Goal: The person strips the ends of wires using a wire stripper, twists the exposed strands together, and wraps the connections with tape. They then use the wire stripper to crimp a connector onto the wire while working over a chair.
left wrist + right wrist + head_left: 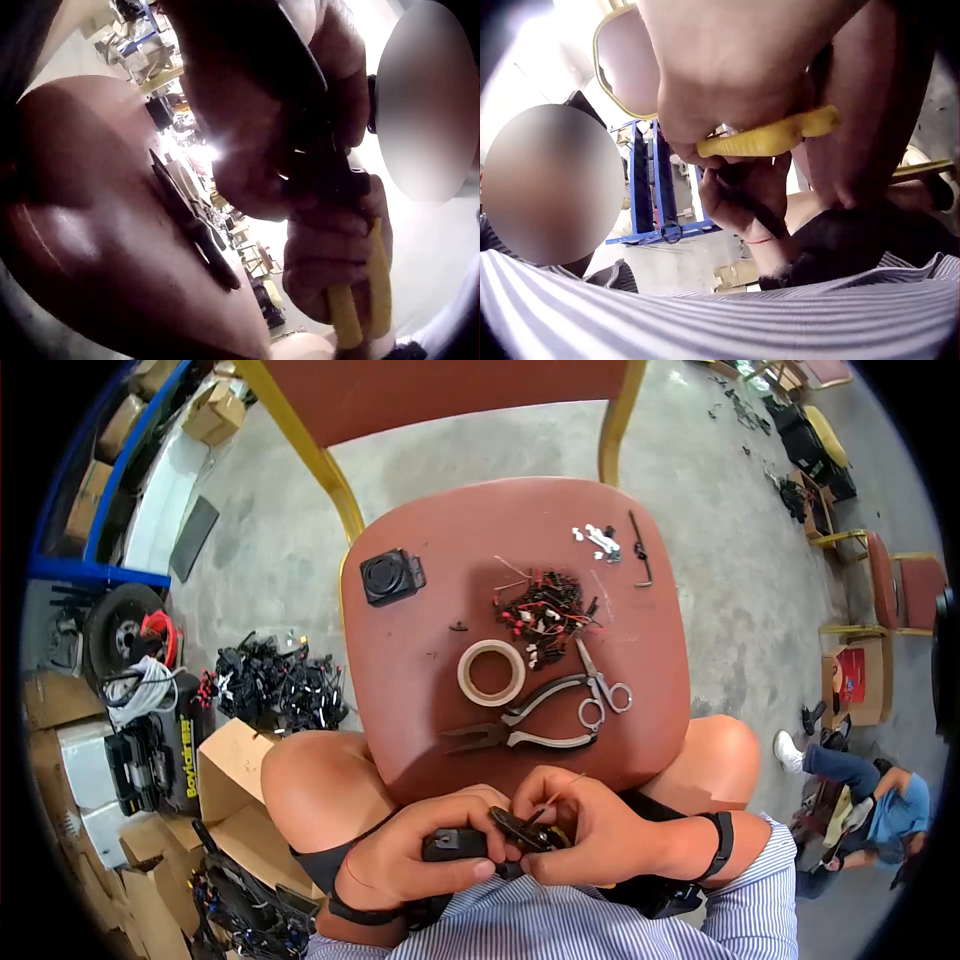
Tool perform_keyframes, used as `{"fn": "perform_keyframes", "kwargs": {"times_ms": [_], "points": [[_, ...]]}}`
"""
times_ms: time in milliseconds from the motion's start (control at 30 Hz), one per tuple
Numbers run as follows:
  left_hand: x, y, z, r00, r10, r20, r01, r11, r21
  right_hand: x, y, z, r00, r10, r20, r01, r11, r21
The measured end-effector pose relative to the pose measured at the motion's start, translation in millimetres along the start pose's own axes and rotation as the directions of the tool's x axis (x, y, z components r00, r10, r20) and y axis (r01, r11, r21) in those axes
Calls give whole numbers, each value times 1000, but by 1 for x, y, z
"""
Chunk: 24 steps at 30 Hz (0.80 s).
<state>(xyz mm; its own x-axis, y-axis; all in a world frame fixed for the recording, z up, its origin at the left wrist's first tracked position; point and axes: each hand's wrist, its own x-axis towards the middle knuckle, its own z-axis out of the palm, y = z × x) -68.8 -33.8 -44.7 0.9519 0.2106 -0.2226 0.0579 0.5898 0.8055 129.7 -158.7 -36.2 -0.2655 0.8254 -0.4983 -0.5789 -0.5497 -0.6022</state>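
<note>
My left hand (415,850) grips a small black plastic housing (455,845) close above my lap, with the thumb along its near side. Right beside it, my right hand (595,830) holds pliers with two yellow handles (761,141), which also stick out below the fingers in the left wrist view. Between the two hands sits a dark, flat opened piece (518,828), and a thin wire (555,792) rises from there. Fingers and shadow hide the tips of the yellow-handled tool.
A red chair seat (420,710) in front bears grey-handled pliers (545,712), scissors (600,690), a tape roll (491,672), a pile of cut wires and connectors (550,605), white bits (602,542), a hex key (640,548) and a black square device (388,577). Cartons (235,760) stand left.
</note>
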Motion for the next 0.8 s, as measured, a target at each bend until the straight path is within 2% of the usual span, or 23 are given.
{"fn": "perform_keyframes", "kwargs": {"times_ms": [100,200,233,333,367,467,500,600,633,733,767,800], "points": [[-3,-8,-5,1000,-12,-17,12,999,-35,4,4,-4,994,107,-11,-107,994,25],[-1,-6,-12,1000,-24,18,22,993,113,8,3,-7,986,165,-28,-163,984,70],[-2,-5,-13,998,-61,5,60,994,93,10,2,-6,974,221,-40,-216,971,107],[-4,-9,-19,1000,-27,-1,27,995,98,15,16,-15,973,223,54,-229,955,187],[-3,-10,-22,999,9,33,-13,991,130,15,20,-16,983,175,64,-183,969,169],[-8,-7,-28,997,-46,68,38,993,112,17,16,-13,980,177,96,-191,969,159],[-9,-7,-30,995,-29,100,16,992,121,18,13,-13,974,202,104,-212,972,102],[-6,-6,-31,982,179,68,-191,944,270,17,17,-11,977,188,102,-201,969,141],[-11,-13,-31,992,101,81,-114,977,180,14,21,-10,968,246,49,-251,956,151],[-11,-17,-33,992,96,79,-113,965,238,14,23,-15,951,298,81,-308,935,176],[-12,-16,-33,990,118,71,-133,957,258,18,26,-14,962,247,113,-263,952,158],[-13,-16,-34,991,115,74,-130,959,251,18,28,-15,956,270,117,-286,945,159]]}}
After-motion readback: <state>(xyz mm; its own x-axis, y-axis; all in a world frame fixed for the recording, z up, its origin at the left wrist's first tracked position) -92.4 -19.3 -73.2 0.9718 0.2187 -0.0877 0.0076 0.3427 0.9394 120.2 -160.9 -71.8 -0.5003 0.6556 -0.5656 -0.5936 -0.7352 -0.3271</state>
